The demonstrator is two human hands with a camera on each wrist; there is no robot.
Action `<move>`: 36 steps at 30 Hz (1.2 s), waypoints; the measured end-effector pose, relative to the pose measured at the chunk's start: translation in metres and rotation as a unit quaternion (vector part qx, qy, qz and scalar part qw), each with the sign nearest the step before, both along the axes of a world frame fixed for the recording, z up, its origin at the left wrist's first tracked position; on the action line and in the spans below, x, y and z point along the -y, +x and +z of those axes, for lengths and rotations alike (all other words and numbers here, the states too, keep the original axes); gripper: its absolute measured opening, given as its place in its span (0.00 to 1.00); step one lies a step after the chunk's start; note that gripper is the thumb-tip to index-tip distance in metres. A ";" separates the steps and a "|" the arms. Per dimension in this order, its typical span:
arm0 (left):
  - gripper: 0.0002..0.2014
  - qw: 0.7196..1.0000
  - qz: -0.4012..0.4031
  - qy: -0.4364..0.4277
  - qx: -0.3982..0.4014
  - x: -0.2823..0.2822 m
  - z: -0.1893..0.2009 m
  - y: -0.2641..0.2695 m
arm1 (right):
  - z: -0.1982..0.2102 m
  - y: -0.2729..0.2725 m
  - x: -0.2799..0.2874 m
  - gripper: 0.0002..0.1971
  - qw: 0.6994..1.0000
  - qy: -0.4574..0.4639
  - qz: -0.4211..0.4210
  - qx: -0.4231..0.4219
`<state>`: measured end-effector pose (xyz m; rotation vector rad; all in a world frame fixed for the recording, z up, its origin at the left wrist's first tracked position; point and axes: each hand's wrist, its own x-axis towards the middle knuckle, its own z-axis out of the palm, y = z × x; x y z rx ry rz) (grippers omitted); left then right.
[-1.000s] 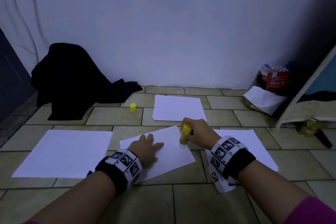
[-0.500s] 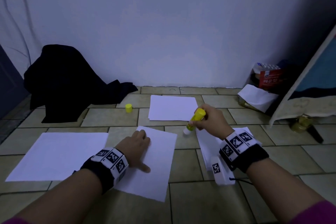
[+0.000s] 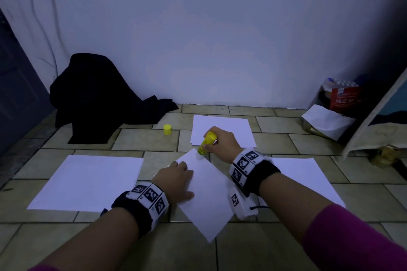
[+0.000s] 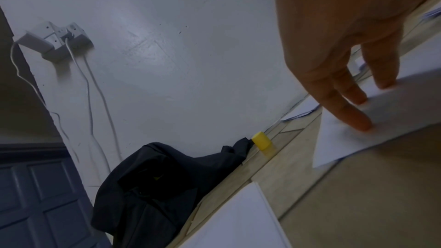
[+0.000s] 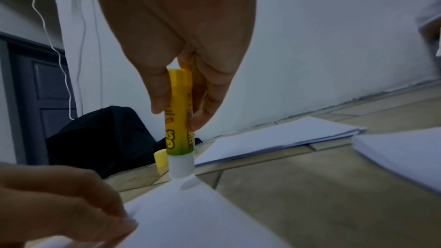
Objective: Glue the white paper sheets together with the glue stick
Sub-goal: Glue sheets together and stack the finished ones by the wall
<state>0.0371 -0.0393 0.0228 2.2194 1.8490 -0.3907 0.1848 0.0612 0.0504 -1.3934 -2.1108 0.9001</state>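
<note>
A single white sheet lies askew on the tiled floor between my arms. My left hand rests on its left edge with straight fingers pressing it flat. My right hand grips the yellow glue stick, upright and tilted a little. The stick's white tip touches the sheet's far corner. Other white paper stacks lie to the left, at the back and to the right.
The yellow glue cap stands on the floor behind the sheets, near a heap of black cloth against the wall. A red box, a white bag and a leaning board crowd the right corner. Cables hang on the wall.
The single sheet has been turned under my left hand, one corner now pointing away. My right hand lifted the glue stick off, then brought it back down onto the far corner.
</note>
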 end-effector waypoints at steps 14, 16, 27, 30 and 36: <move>0.35 1.000 0.021 0.002 0.008 -0.003 0.000 -0.006 | 0.016 0.000 0.012 0.15 0.977 0.010 0.097 0.188; 0.35 1.000 0.019 0.000 0.009 -0.005 0.000 -0.007 | 0.019 0.016 0.018 0.15 0.973 0.010 0.107 0.204; 0.32 1.000 -0.010 -0.015 -0.005 -0.011 0.000 -0.008 | 0.027 0.078 0.042 0.14 0.959 0.005 0.111 0.261; 0.31 1.000 -0.012 -0.011 -0.002 -0.010 0.001 -0.008 | 0.028 0.085 0.044 0.14 0.956 -0.003 0.109 0.271; 0.33 0.998 -0.001 0.022 -0.061 -0.004 0.005 -0.007 | 0.032 0.086 0.031 0.14 0.976 0.014 0.032 0.214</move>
